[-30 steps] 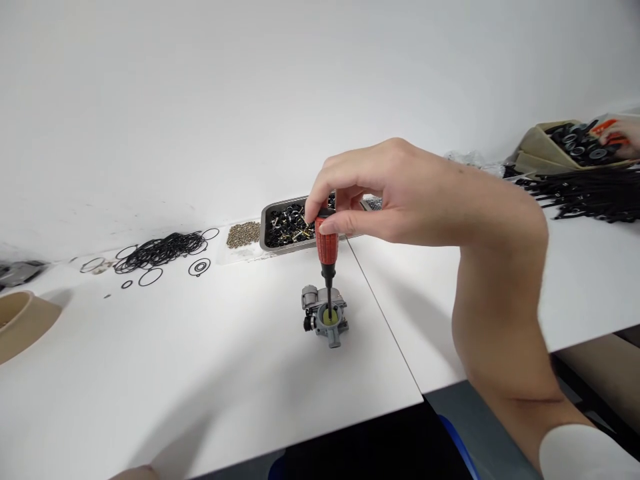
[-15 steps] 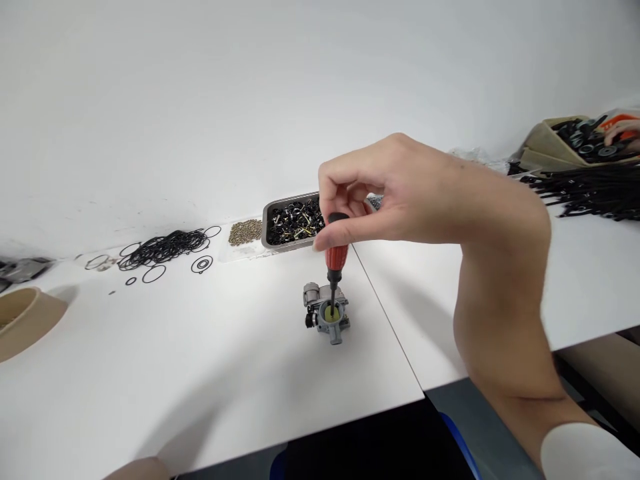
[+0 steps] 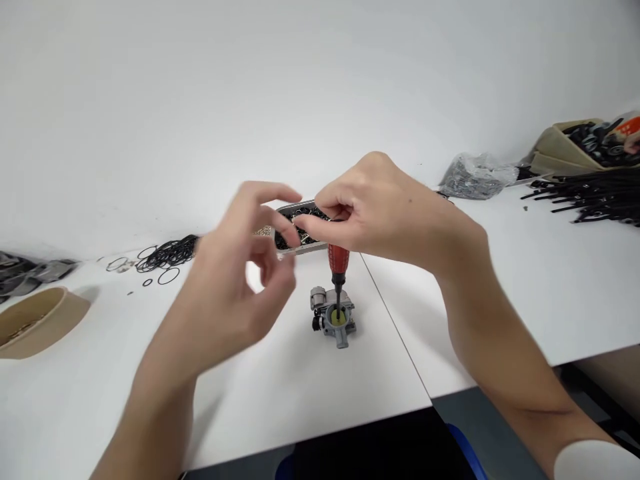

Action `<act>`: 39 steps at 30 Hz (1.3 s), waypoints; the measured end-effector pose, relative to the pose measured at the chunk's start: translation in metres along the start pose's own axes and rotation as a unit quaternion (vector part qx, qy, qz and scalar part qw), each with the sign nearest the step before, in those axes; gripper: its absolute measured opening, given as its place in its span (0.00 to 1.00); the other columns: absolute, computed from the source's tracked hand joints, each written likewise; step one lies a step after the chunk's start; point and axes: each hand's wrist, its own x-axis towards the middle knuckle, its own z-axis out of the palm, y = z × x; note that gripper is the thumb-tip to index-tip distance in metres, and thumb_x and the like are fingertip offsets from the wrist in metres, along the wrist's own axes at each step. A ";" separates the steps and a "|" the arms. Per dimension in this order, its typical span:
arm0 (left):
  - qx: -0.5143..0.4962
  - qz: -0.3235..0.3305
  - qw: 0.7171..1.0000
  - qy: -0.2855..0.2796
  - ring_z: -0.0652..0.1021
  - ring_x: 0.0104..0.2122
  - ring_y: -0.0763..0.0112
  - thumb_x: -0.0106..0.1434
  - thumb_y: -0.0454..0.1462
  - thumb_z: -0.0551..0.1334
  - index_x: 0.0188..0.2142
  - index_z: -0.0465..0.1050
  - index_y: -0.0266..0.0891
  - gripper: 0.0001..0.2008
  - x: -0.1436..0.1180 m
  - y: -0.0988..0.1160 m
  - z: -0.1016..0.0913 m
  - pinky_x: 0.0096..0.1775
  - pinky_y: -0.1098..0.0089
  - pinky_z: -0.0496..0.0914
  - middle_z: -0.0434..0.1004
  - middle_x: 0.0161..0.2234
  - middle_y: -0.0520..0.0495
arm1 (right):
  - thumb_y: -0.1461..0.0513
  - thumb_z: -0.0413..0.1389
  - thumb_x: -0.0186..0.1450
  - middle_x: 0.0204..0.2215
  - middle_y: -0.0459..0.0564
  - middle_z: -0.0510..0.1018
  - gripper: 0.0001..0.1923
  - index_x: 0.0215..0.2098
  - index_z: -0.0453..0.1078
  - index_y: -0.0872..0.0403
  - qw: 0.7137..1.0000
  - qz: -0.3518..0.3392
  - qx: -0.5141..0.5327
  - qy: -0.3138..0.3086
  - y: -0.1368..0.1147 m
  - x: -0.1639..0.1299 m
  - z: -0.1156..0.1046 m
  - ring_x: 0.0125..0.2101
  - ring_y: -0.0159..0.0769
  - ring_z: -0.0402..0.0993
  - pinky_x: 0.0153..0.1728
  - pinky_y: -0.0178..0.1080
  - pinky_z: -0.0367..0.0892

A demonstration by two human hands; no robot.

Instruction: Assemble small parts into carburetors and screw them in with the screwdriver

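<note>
A small grey metal carburetor body with a yellow centre stands on the white table. A red-handled screwdriver stands upright with its tip down in that yellow centre. My right hand grips the top of the handle from above. My left hand hovers blurred just left of the screwdriver, fingers spread, holding nothing and touching nothing I can see.
Behind my hands lies a metal tray of small black parts. Black rubber rings lie at back left, a tan bowl at far left. At right are a clear bag, black strips and a box of parts with another person's hand.
My left hand has come up from the bottom edge to beside the screwdriver. My right hand has sunk lower over the handle. The view has shifted slightly.
</note>
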 end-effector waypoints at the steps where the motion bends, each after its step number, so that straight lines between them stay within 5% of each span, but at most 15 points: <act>1: -0.028 -0.011 0.998 -0.054 0.76 0.31 0.71 0.60 0.31 0.61 0.55 0.60 0.51 0.25 0.020 0.003 0.005 0.30 0.67 0.72 0.74 0.42 0.49 | 0.59 0.49 0.66 0.14 0.44 0.67 0.19 0.18 0.58 0.55 1.000 -0.004 -0.018 0.008 -0.002 0.001 0.001 0.19 0.27 0.57 0.22 0.37 0.48; 4: -0.167 -0.007 0.978 -0.122 0.77 0.28 0.72 0.57 0.34 0.66 0.55 0.59 0.49 0.28 0.048 0.002 0.022 0.25 0.69 0.72 0.74 0.38 0.50 | 0.62 0.49 0.65 0.14 0.44 0.66 0.18 0.17 0.59 0.55 0.996 -0.012 -0.076 0.036 -0.007 0.005 0.005 0.19 0.28 0.55 0.23 0.37 0.49; 10: -0.280 -0.014 0.960 -0.017 0.78 0.27 0.72 0.54 0.36 0.70 0.49 0.62 0.47 0.26 0.040 -0.005 0.044 0.22 0.72 0.72 0.74 0.33 0.52 | 0.60 0.50 0.67 0.15 0.44 0.63 0.18 0.19 0.64 0.54 0.989 -0.050 -0.106 0.090 -0.008 0.002 0.007 0.20 0.30 0.57 0.22 0.38 0.49; 15: -0.301 -0.014 0.952 -0.043 0.80 0.30 0.67 0.56 0.35 0.69 0.52 0.63 0.45 0.25 0.043 -0.006 0.038 0.20 0.72 0.71 0.77 0.35 0.49 | 0.60 0.53 0.67 0.31 0.44 0.77 0.08 0.37 0.75 0.48 0.992 -0.120 -0.023 -0.012 0.004 -0.009 -0.012 0.30 0.31 0.70 0.28 0.35 0.63; 19: -0.302 -0.002 0.950 -0.080 0.80 0.32 0.66 0.59 0.34 0.66 0.54 0.62 0.45 0.25 0.041 -0.005 0.034 0.21 0.71 0.72 0.77 0.35 0.48 | 0.65 0.51 0.68 0.38 0.38 0.78 0.15 0.46 0.73 0.40 0.987 -0.152 -0.008 -0.044 0.014 -0.016 -0.025 0.32 0.28 0.72 0.28 0.33 0.65; 24: -0.315 0.016 0.942 -0.112 0.78 0.32 0.69 0.57 0.33 0.68 0.51 0.64 0.45 0.24 0.039 -0.002 0.036 0.24 0.71 0.74 0.76 0.38 0.47 | 0.59 0.57 0.64 0.26 0.43 0.76 0.02 0.33 0.73 0.45 0.997 -0.076 -0.022 -0.018 0.010 -0.015 -0.023 0.26 0.32 0.70 0.24 0.37 0.63; 32: -0.297 0.022 0.951 -0.081 0.76 0.26 0.73 0.56 0.38 0.69 0.46 0.67 0.45 0.19 0.039 -0.002 0.042 0.22 0.72 0.72 0.74 0.31 0.52 | 0.53 0.57 0.64 0.15 0.45 0.59 0.21 0.18 0.58 0.51 0.995 -0.049 -0.090 0.015 -0.004 -0.010 -0.008 0.22 0.32 0.61 0.20 0.38 0.53; 36: -0.290 0.034 0.954 -0.072 0.77 0.26 0.73 0.56 0.40 0.69 0.47 0.65 0.45 0.21 0.039 -0.007 0.038 0.22 0.72 0.73 0.76 0.31 0.53 | 0.52 0.55 0.66 0.19 0.46 0.68 0.18 0.21 0.65 0.50 0.992 -0.079 -0.088 0.038 -0.009 -0.011 -0.010 0.24 0.32 0.64 0.23 0.38 0.57; 39: -0.291 0.039 0.953 -0.074 0.79 0.31 0.68 0.57 0.37 0.69 0.50 0.65 0.45 0.23 0.039 -0.008 0.035 0.23 0.71 0.74 0.77 0.34 0.50 | 0.57 0.53 0.67 0.31 0.44 0.76 0.08 0.33 0.73 0.47 0.989 -0.134 -0.055 0.024 -0.005 -0.015 -0.020 0.30 0.31 0.69 0.29 0.36 0.63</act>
